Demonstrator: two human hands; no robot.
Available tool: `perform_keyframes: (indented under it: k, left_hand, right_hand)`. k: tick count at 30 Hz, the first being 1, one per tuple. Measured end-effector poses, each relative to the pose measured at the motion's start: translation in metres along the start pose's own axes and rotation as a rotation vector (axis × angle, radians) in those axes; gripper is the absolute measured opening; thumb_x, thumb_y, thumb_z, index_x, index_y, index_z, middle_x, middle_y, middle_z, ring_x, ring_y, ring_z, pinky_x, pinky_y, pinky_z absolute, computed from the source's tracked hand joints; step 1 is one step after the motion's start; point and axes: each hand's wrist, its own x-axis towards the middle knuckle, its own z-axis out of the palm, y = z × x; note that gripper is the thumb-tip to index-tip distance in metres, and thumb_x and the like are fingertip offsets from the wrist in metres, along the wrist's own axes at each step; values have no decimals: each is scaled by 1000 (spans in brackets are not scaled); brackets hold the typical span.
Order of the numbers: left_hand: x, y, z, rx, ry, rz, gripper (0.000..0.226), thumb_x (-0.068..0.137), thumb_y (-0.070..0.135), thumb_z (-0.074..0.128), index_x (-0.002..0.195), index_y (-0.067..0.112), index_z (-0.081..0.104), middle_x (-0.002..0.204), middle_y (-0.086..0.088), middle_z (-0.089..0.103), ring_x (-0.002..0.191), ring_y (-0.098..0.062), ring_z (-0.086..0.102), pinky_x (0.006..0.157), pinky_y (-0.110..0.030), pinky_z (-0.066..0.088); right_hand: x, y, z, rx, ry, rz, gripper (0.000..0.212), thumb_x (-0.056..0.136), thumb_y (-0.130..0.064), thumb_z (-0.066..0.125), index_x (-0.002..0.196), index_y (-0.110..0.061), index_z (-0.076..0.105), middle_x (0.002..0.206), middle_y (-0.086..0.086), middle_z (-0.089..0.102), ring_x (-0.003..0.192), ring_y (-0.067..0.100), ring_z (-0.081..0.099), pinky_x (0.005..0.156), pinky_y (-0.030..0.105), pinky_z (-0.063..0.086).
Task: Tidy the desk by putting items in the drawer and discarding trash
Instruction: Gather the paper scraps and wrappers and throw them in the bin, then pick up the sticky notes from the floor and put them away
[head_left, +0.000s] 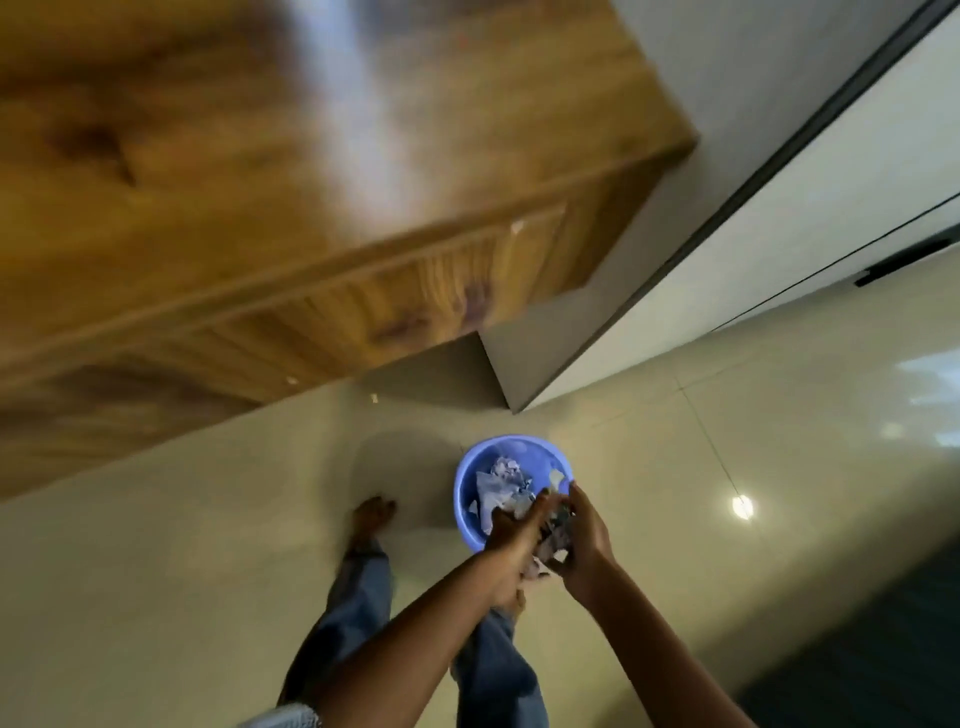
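1. At far left we see the blurred wooden desk (291, 171), cut off by the frame; its drawer fronts are smeared, and we can read no writing anywhere.
2. A bare foot (371, 517) stands on the glossy pale tiled floor (156, 571).
3. Our left hand (511, 540) and right hand (584, 545) clasp crumpled grey-white paper scraps (553, 535) between them, mostly hidden by fingers.
4. Beneath them sits the round blue plastic basin (467, 467), holding more torn paper (501, 483).
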Motion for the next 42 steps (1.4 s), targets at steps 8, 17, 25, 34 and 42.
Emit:
perform_keyframes:
  k: [8, 17, 25, 34, 42]
  left_hand:
    - [77, -6, -5, 134, -126, -139, 96, 53, 95, 40, 122, 30, 56, 121, -1, 64, 110, -25, 60, 92, -49, 43]
    - [89, -2, -1, 114, 35, -85, 50, 85, 49, 61, 124, 18, 55, 108, 0, 55, 97, -21, 52, 91, -43, 48]
    - [88, -2, 4, 93, 79, -16, 32, 96, 31, 48, 125, 19, 55, 111, 0, 53, 99, -22, 51, 78, -34, 47]
    - [71, -13, -23, 218, 194, 132, 31, 94, 24, 44, 116, 16, 64, 117, -12, 65, 108, -30, 61, 77, -30, 41]
    - [-30, -15, -57, 32, 233, 192, 25, 96, 18, 45, 72, 17, 53, 88, -10, 61, 76, -21, 55, 60, -21, 44]
  right_hand:
    - [84, 11, -11, -224, -8, 77, 17, 96, -26, 45, 86, -14, 53, 78, 6, 49, 66, 20, 51, 56, 37, 49]
    - [100, 17, -21, -299, -46, 50, 17, 97, -16, 45, 112, -11, 52, 106, 13, 46, 99, 29, 48, 86, 45, 45]
    - [103, 18, -14, -360, -22, 6, 19, 95, -15, 46, 109, -8, 57, 93, 8, 56, 96, 27, 55, 82, 39, 49]
    - [91, 21, -22, -540, -29, -151, 24, 92, -2, 43, 110, -4, 60, 93, 14, 58, 84, 26, 53, 65, 29, 40]
    - [1, 5, -22, -923, -129, -464, 23, 90, -4, 47, 81, -13, 66, 84, 11, 62, 84, 32, 57, 74, 40, 43]
